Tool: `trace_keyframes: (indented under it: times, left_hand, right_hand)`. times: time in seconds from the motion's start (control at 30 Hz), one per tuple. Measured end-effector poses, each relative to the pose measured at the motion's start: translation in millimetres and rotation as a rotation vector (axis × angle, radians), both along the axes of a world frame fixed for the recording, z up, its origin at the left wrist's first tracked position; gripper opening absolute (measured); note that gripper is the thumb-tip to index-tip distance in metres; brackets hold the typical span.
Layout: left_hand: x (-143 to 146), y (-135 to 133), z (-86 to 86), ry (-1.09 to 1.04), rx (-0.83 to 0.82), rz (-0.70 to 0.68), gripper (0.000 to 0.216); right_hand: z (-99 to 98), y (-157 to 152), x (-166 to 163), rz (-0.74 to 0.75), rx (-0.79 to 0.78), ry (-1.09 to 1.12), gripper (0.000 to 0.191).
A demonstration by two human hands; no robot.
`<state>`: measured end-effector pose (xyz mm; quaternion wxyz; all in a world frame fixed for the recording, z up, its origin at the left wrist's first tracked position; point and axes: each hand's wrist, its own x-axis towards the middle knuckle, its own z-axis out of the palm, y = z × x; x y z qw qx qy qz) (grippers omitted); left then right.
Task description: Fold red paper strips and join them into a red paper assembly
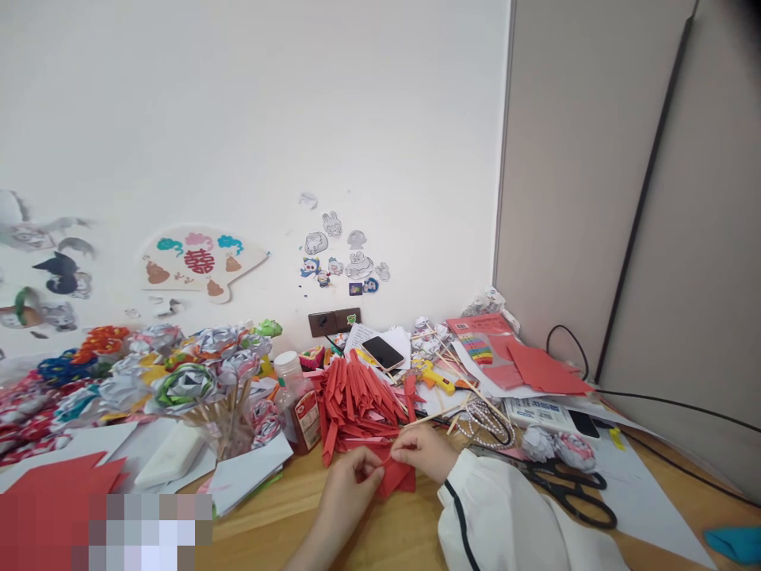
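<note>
Both hands meet over a piece of red paper [399, 480] low in the middle of the head view. My left hand [355, 478] pinches its left edge between thumb and fingers. From the right, my right hand [425, 450] pinches the same sheet near its top edge, and its fingertips almost touch the left hand's. The paper's lower part hangs between the hands, close above the wooden table [285, 523]. Just behind them lies a heap of folded red paper strips [362, 396]. Some of the sheet is hidden behind the fingers.
Black scissors [574, 492] lie by the right sleeve. A plastic bottle [297, 400] and a cup of sticks with paper flowers [229, 412] stand left. Behind are a phone [384, 354], a yellow glue gun [437, 376], bead strings [487, 424] and red sheets [544, 370].
</note>
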<state>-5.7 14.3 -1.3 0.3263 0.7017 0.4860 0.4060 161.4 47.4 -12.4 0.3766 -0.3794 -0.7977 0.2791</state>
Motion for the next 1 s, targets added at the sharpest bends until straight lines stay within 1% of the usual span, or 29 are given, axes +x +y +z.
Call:
trace_keyframes:
  times: [0.1, 0.2, 0.33, 0.43, 0.53, 0.63, 0.7, 0.77, 0.87, 0.93, 1.0]
  left_hand:
    - [0, -2, -0.1, 0.001, -0.019, -0.026, 0.016]
    - [-1, -2, -1.1, -0.04, -0.105, -0.06, 0.018]
    - [-2, 1, -4.5, -0.106, -0.249, -0.119, 0.019]
    - [-3, 3, -7.2, -0.097, -0.29, -0.15, 0.02]
    - [-3, 2, -5.6, -0.032, -0.263, -0.17, 0.02]
    - [0, -2, 0.4, 0.033, -0.146, -0.159, 0.023]
    - [1, -4, 4.6, 0.037, -0.118, -0.148, 0.025]
    - [1, -5, 7.6, 0.011, -0.194, -0.165, 0.028]
    - [-1, -7, 10.7, -0.036, -0.373, -0.269, 0.033]
    - [-3, -9, 12.8, -0.071, -0.43, -0.34, 0.034]
    - [-4, -10, 15.0, -0.101, -0.451, -0.372, 0.033]
  right_hand:
    - [0.6, -1, 0, 0.012, 0.005, -0.02, 0.016]
    - [2.5, 0, 2, 0.067, -0.028, -0.038, 0.018]
    - [7.5, 1, 6, 0.117, -0.118, -0.018, 0.02]
    - [8.7, -1, 6, 0.135, -0.165, -0.026, 0.022]
    - [7.3, -5, 3, 0.125, -0.121, -0.053, 0.02]
    - [8.2, -9, -1, 0.125, -0.085, -0.069, 0.021]
    - [11.6, -11, -1, 0.113, -0.082, -0.055, 0.022]
    - [16.0, -12, 0, 0.107, -0.085, -0.036, 0.023]
    - [20.4, -12, 3, 0.104, -0.045, -0.034, 0.025]
    - [20.0, -11, 5, 0.085, -0.009, -0.045, 0.024]
    - [17.5, -10, 6, 0.051, 0.011, -0.044, 0.024]
